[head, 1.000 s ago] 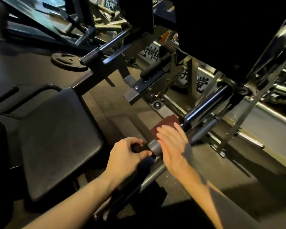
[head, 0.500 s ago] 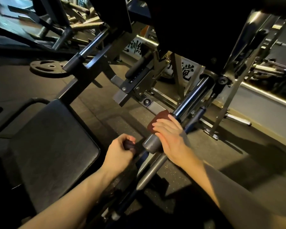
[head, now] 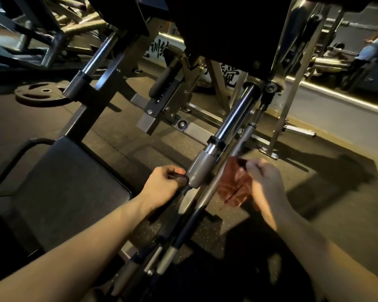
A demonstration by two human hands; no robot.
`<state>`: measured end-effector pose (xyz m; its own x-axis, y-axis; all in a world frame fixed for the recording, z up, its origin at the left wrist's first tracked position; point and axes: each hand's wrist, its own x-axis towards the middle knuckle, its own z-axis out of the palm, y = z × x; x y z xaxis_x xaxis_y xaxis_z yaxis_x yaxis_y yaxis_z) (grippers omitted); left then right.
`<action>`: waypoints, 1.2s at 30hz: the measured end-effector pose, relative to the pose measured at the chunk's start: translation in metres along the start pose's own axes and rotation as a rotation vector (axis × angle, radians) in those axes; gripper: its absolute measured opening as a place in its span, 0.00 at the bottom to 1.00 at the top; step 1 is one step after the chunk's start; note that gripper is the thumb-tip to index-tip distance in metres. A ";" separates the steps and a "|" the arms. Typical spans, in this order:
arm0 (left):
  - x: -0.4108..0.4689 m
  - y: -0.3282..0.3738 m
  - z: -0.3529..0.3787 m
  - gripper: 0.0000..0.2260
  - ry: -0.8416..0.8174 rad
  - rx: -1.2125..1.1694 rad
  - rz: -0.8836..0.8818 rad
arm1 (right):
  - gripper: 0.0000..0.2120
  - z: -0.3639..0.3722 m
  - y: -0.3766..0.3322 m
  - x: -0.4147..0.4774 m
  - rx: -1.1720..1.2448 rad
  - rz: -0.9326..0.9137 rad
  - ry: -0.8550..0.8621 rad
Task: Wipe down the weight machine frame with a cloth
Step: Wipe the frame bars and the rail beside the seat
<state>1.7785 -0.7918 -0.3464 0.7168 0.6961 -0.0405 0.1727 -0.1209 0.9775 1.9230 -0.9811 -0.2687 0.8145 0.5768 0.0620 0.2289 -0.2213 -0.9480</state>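
Gripping a dark handle [head: 179, 176], the left hand [head: 162, 184] curls beside the grey sleeve [head: 200, 168] of the machine frame [head: 234, 118]. The right hand [head: 264, 184] clutches the reddish cloth [head: 232, 186], bunched just right of the slanted rod [head: 214, 188]. A black seat pad [head: 63, 192] lies left.

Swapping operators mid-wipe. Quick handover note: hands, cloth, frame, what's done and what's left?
Left hand: grips a small dark handle beside the grey sleeve of the chrome guide rod.
Right hand: holds the red-brown cloth, bunched and blurred, to the right of the thinner grey bar. Whether it touches the bar is unclear.
Done: cannot tell from this view which surfaces are already wiped.
Left: bring the cloth onto the thinner bar, then probably the chrome rod above and the lower bars near the camera. The black seat pad sits to the left.
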 end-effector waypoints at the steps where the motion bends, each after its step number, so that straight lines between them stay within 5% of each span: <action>1: 0.000 0.001 -0.001 0.07 -0.011 0.008 -0.006 | 0.09 -0.001 -0.002 0.009 0.073 0.101 0.111; 5: 0.002 -0.001 -0.004 0.09 -0.008 0.120 0.032 | 0.13 0.024 0.010 0.031 0.323 0.402 0.323; 11: -0.003 -0.003 0.007 0.07 0.115 0.248 0.092 | 0.05 0.101 0.043 0.001 0.303 0.154 0.267; 17: -0.021 0.016 0.010 0.02 0.227 0.051 0.117 | 0.07 0.046 0.062 -0.026 0.271 0.077 -0.055; 23: -0.029 0.052 0.011 0.20 -0.142 -0.070 0.135 | 0.05 0.044 0.018 0.000 0.398 0.117 -0.239; 29: -0.002 0.062 0.013 0.11 0.215 -0.034 0.081 | 0.15 0.047 0.024 0.020 0.129 0.085 -0.304; 34: 0.019 0.039 0.053 0.15 0.523 0.274 0.236 | 0.12 0.057 0.029 0.037 0.089 0.032 -0.079; 36: 0.015 0.029 0.070 0.17 0.508 0.324 0.327 | 0.10 0.061 0.032 0.038 0.069 -0.005 -0.042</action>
<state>1.8421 -0.8344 -0.3328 0.3740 0.8241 0.4254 0.2514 -0.5315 0.8089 1.9290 -0.9184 -0.3153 0.7900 0.6107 0.0545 0.1941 -0.1647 -0.9670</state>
